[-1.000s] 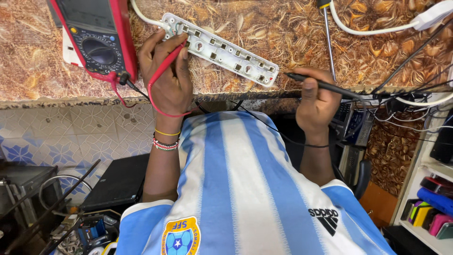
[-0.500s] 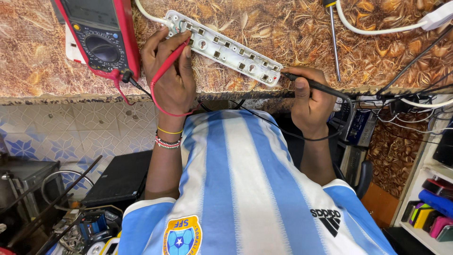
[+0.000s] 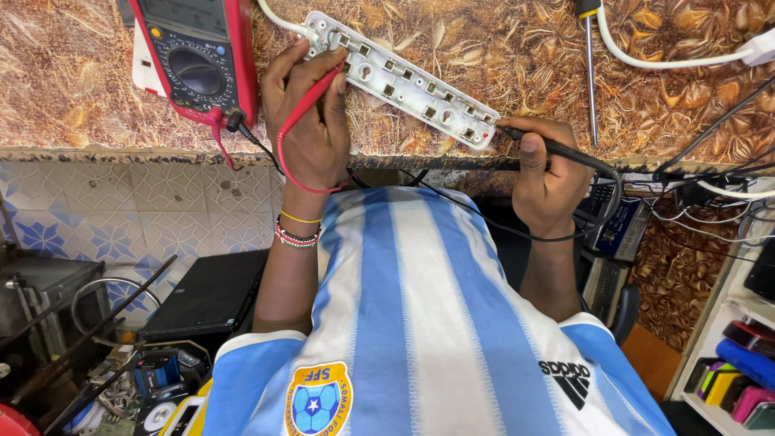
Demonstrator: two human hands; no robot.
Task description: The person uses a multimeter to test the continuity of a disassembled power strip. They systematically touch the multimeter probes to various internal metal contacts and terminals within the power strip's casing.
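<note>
Brown leaf-patterned worktop (image 3: 500, 56) fills upper part of view; below its front edge, a tiled wall panel w/ blue floral pattern (image 3: 105, 218).

1. Power strip (image 3: 400, 81): white, cover off, internal contacts exposed. Lies diagonally on worktop, running from upper left to lower right, between both hands. White cable exits its upper-left end.

2. Left hand (image 3: 311, 121): fingers clenched round red probe (image 3: 311, 101), pen-style grip. Probe tip sits at upper-left end of strip; exact contact touched cannot be told. Red lead loops round back of hand toward meter. Beaded bracelets (image 3: 297, 234) on wrist.

3. Right hand (image 3: 549, 178): fingers closed on black probe (image 3: 557, 149), index finger laid along shaft. Tip touches lower-right end of strip. Black lead curves below hand, under worktop edge.

4. Multimeter (image 3: 198, 56): red case, dark dial, lies on worktop just left of left hand. Both leads plugged in at its near edge.

5. Screwdriver (image 3: 589, 69): lies on worktop, right of strip, apart from it. Second white cable (image 3: 678, 60) curves past it toward upper-right corner.

6. Lower left: black flat case (image 3: 210, 295) and misc. clutter. Lower right: shelf w/ coloured items (image 3: 743, 363).
</note>
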